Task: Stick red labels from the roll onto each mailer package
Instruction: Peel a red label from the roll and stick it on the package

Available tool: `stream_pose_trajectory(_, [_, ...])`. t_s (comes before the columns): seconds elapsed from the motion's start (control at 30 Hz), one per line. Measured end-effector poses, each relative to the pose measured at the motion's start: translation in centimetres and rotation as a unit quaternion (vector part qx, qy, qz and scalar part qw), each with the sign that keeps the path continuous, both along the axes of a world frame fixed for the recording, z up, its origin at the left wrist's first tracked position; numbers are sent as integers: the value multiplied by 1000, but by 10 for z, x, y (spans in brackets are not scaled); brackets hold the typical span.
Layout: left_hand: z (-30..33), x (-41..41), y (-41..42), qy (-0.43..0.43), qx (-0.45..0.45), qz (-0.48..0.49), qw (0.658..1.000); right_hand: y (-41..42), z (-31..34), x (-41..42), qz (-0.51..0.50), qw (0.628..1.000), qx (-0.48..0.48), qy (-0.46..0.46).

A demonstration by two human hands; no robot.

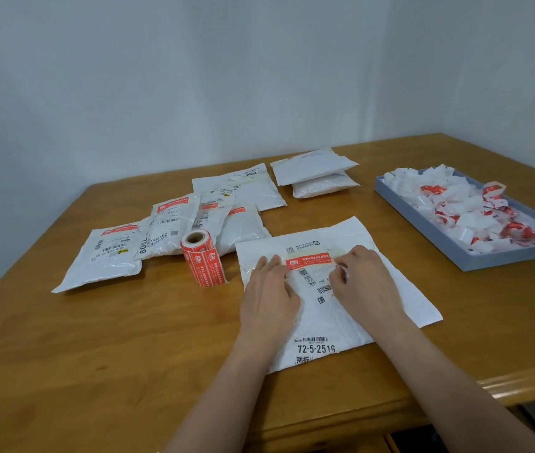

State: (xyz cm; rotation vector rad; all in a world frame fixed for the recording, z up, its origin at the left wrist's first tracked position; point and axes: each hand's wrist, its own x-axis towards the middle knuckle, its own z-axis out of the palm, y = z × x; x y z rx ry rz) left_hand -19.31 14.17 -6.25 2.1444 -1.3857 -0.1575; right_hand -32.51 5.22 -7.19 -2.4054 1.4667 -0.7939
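Observation:
A large white mailer (400, 289) lies flat in front of me with a red label (308, 260) across its upper part. My left hand (269, 295) rests flat on the mailer, fingers straight, touching the label's left end. My right hand (362, 282) lies on the label's right end with fingertips bent down against it. The roll of red labels (198, 246) stands left of the mailer, a strip of labels trailing toward me. Several white mailers with red labels (109, 253) lie overlapped at the left.
Two stacked mailers (318, 173) without visible red labels sit at the back, another flat one (259, 191) beside them. A grey tray (423, 220) full of crumpled backing scraps stands at the right. The wooden table's front edge (455, 392) runs just below my forearms.

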Motion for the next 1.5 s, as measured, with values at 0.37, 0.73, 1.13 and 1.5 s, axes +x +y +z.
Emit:
stream_pose_trajectory(0.37, [-5,6,-1,-141,16,-57,988,5,-8,-1,36,989,-94,109])
stream_pose_trajectory(0.73, [-5,4,-3,-101,-6,-59,993,8,0,1,39,992,-40,113])
stream_pose_trajectory(1.13, [-3,1,-3,-59,-15,-37,997,9,2,2,20,992,-40,116])
stream_pose_trajectory(1.5, [12,12,5,1,-10,-32,999,-7,20,-4,10,989,136,-57])
